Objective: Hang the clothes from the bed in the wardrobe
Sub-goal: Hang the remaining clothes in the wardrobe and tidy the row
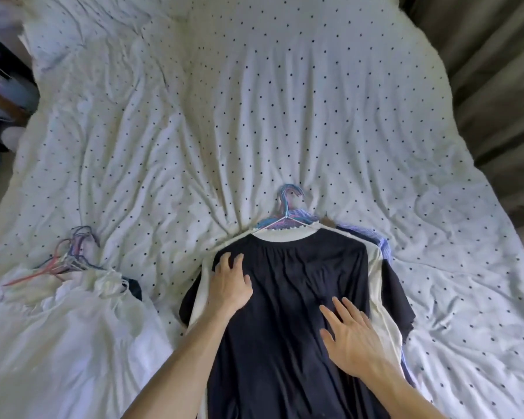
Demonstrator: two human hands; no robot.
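Observation:
A dark navy garment [297, 297] lies flat on top of a stack of clothes near the bed's front edge. Under it show a cream garment [378, 291] and a blue striped shirt [372, 237]. Several wire hanger hooks [288, 196] stick out past the collars. My left hand [229, 285] rests on the navy garment's left shoulder with its fingers spread. My right hand [350, 334] lies flat on the garment's right side, fingers straight.
A second pile of white clothes [73, 328] lies at the front left, with several coloured wire hangers [70, 261] on it. The bed [254, 101] has a white dotted cover. Curtains [496, 86] hang on the right. Clutter [0, 95] stands at the left.

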